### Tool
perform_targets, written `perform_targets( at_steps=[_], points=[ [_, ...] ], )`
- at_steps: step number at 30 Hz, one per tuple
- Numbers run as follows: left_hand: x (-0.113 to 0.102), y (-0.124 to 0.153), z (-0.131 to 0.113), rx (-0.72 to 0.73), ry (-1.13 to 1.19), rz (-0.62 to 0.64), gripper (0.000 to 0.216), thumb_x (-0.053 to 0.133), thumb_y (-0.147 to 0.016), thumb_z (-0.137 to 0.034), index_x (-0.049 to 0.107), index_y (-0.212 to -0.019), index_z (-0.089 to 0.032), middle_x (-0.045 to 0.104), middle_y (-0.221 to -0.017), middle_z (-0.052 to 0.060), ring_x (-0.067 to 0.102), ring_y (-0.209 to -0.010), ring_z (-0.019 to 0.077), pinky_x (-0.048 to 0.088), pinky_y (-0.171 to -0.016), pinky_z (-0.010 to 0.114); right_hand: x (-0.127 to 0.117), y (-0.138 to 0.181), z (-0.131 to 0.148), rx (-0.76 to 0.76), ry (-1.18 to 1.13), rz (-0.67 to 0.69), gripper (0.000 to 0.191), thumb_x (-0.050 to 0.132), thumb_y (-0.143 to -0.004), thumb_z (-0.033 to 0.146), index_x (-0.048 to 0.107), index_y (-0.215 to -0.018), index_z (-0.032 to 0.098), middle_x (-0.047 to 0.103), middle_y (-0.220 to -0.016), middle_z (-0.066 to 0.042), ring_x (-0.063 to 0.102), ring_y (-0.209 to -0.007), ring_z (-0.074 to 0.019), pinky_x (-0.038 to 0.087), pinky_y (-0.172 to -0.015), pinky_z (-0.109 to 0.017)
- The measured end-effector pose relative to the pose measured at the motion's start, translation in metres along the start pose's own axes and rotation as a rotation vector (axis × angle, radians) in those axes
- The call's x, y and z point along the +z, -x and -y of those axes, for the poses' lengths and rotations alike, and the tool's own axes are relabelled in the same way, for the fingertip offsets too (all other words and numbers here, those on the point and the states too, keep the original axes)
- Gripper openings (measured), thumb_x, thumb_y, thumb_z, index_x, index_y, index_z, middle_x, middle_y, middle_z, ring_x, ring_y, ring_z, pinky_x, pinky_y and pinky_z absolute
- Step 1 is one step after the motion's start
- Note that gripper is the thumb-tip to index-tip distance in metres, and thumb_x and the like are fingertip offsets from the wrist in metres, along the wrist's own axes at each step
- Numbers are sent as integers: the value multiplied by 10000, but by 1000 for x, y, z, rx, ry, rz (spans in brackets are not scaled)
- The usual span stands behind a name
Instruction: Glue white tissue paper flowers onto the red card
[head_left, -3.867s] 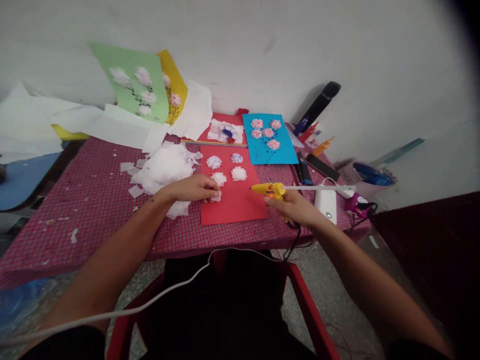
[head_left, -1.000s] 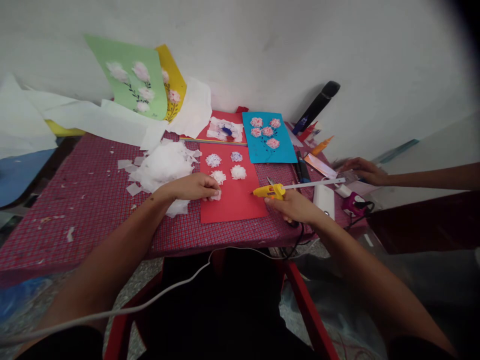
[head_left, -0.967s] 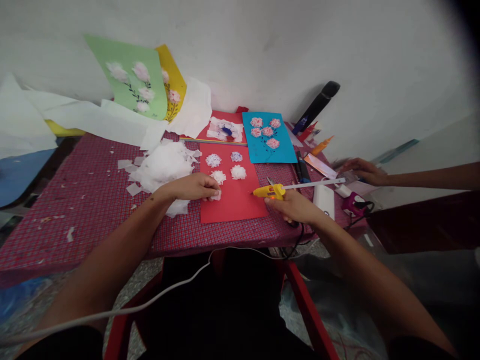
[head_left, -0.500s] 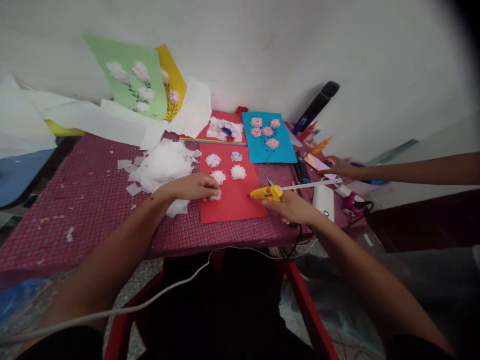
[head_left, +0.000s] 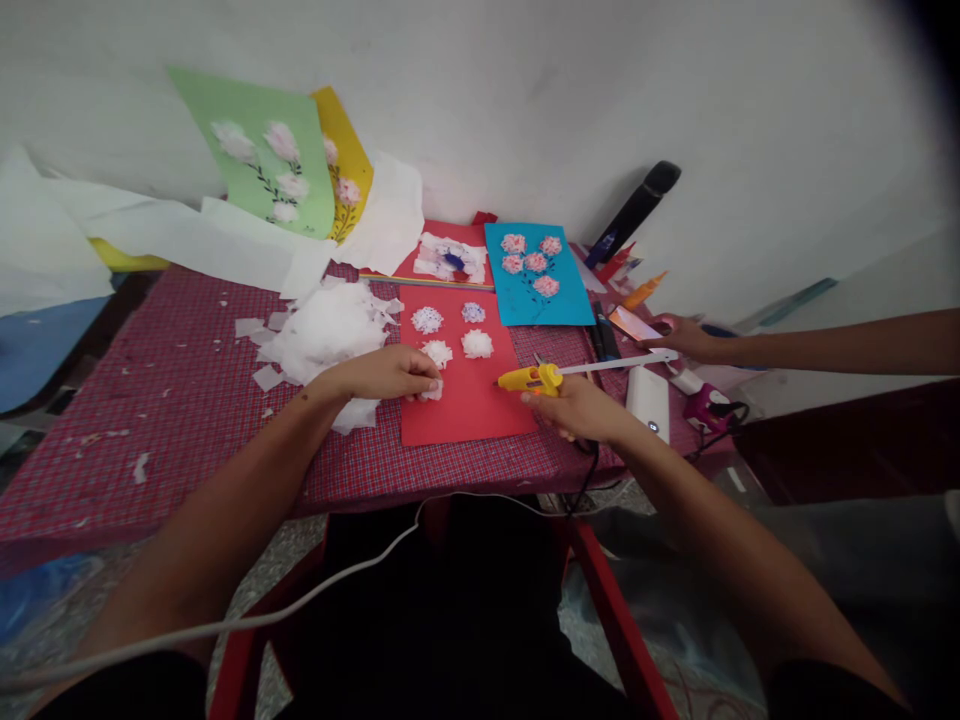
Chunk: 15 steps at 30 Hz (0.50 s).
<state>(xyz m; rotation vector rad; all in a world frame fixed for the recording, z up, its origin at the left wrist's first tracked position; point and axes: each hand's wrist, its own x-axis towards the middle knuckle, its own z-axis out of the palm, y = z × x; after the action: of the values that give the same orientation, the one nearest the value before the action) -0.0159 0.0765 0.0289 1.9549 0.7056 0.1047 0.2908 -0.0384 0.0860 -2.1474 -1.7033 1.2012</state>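
Two of our hands work over the red card. Our left hand (head_left: 386, 375) lies palm down, its fingers (head_left: 424, 372) close together and pressing on a small white tissue tuft (head_left: 432, 394), which sits right under the fingertips, near the left edge of the red card sheet (head_left: 469, 415). Just above those fingers are four more tissue flowers (head_left: 454, 333) in two rows, and beyond the heel of the hand is a heap of white tissue scraps (head_left: 326, 335) on the checked cloth of the tabletop (head_left: 180, 420).

Our right hand (head_left: 577, 410) has its fingers wrapped around the grip of a yellow hot glue gun (head_left: 529, 379). The nozzle points left over the card, near the tuft but apart from it, and a long glue stick (head_left: 615, 362) runs out the back. Just ahead of these fingers is a small pair of scissors (head_left: 538, 358), and beyond them is a blue card with pink tissue flowers (head_left: 536, 275). Past the end of the glue stick, a co-worker's hand (head_left: 679, 338) reaches in from the right, its fingers extended.
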Motion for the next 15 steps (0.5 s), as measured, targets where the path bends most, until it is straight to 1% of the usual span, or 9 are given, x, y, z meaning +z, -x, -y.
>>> perform_targets(
  at_steps=[5, 7, 10, 13, 15],
  points=[
    [0, 0, 1, 7, 3, -2, 301, 607, -911, -447, 740, -908, -177, 733, -851, 36, 643, -755, 154, 478, -715, 261, -1, 3, 0, -8, -7, 39, 351, 627, -960, 495, 672, -1097, 175, 475, -470, 69, 472, -377, -117, 358, -356, -217],
    [0, 0, 0, 10, 7, 0, 304, 602, -911, -448, 733, -892, -174, 727, -834, 35, 645, -755, 155, 474, -707, 257, -1, 4, -2, -18, -22, 44, 325, 644, -949, 492, 671, -1041, 181, 482, -481, 68, 479, -382, -111, 361, -358, -211],
    [0, 1, -2, 7, 10, -6, 305, 600, -909, -447, 730, -883, -172, 725, -819, 37, 648, -753, 157, 473, -700, 256, -1, 5, -4, -7, -18, 34, 294, 656, -939, 479, 639, -880, 191, 512, -490, 53, 478, -373, -103, 359, -351, -211],
    [0, 1, -4, 7, 4, -5, 304, 595, -913, -444, 727, -878, -173, 724, -816, 36, 649, -753, 157, 472, -707, 257, -1, 6, -7, -4, -12, 33, 319, 651, -941, 462, 574, -762, 209, 504, -482, 49, 469, -365, -96, 352, -344, -209],
    [0, 1, -5, 3, -1, -3, 302, 594, -915, -443, 725, -879, -174, 726, -825, 35, 647, -755, 155, 469, -714, 257, -2, 5, -9, -13, -19, 36, 343, 651, -938, 461, 547, -725, 213, 507, -490, 45, 479, -374, -95, 362, -349, -209]
  ],
)
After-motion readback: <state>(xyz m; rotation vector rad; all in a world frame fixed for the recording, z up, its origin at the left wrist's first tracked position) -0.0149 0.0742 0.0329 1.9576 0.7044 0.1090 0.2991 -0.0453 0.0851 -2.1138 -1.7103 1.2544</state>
